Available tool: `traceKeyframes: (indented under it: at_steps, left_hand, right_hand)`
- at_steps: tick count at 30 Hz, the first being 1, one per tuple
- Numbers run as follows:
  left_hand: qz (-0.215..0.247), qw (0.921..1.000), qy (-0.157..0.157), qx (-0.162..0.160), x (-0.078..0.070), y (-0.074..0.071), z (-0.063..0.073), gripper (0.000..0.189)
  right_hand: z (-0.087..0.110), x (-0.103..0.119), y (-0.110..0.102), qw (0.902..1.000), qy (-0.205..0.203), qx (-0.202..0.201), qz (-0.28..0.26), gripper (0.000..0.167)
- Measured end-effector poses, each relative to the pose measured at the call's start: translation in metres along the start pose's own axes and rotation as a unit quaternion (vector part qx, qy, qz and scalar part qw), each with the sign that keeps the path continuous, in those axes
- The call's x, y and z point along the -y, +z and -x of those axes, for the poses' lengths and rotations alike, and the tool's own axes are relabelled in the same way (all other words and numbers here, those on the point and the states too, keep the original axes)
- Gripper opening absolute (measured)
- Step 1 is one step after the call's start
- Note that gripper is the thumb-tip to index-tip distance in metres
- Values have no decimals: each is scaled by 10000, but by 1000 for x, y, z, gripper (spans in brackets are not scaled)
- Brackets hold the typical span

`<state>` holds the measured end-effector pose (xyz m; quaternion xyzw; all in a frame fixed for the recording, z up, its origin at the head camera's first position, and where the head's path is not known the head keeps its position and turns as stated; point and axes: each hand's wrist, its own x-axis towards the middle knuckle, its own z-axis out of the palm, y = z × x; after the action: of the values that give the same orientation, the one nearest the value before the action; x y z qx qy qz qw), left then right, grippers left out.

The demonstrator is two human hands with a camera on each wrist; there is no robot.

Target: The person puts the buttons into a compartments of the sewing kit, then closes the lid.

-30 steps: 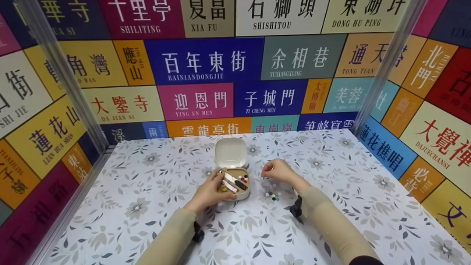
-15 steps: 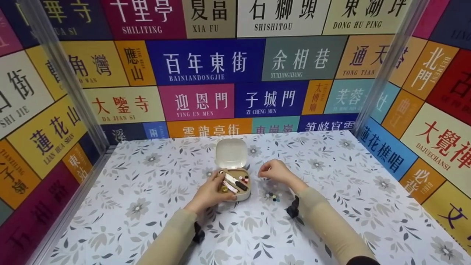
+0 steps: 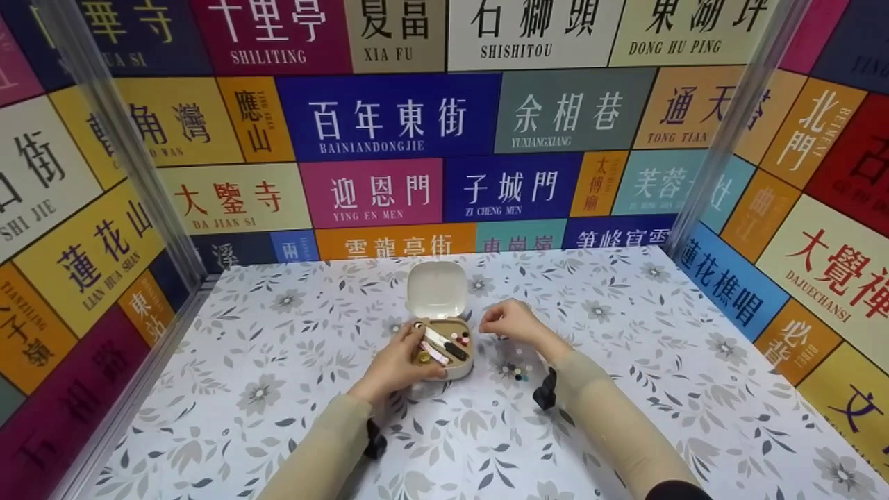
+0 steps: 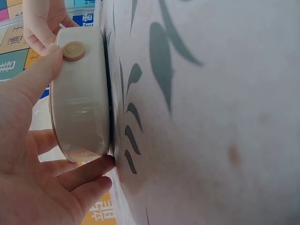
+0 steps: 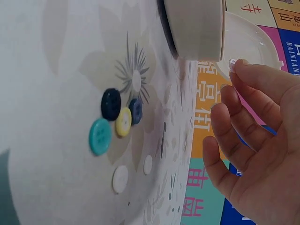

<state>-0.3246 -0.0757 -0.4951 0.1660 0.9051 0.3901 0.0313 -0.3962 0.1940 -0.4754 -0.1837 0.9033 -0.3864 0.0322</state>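
Narrow, seemingly clear gap between right hand (image 3: 517, 324) and box (image 3: 461, 370), raised lid (image 3: 437, 289) behind.

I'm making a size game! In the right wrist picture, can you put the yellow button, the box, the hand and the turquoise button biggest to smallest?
1. Right hand
2. Box
3. Turquoise button
4. Yellow button
The turquoise one may just be nearer the camera.
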Motion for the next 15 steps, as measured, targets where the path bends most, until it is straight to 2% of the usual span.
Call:
traceKeyframes:
  at_steps: [15]
  left_hand:
    - [-6,10000,-58,54,-1,0,0,101]
  right_hand:
    - [-9,5,9,9998,180,19,-37,8]
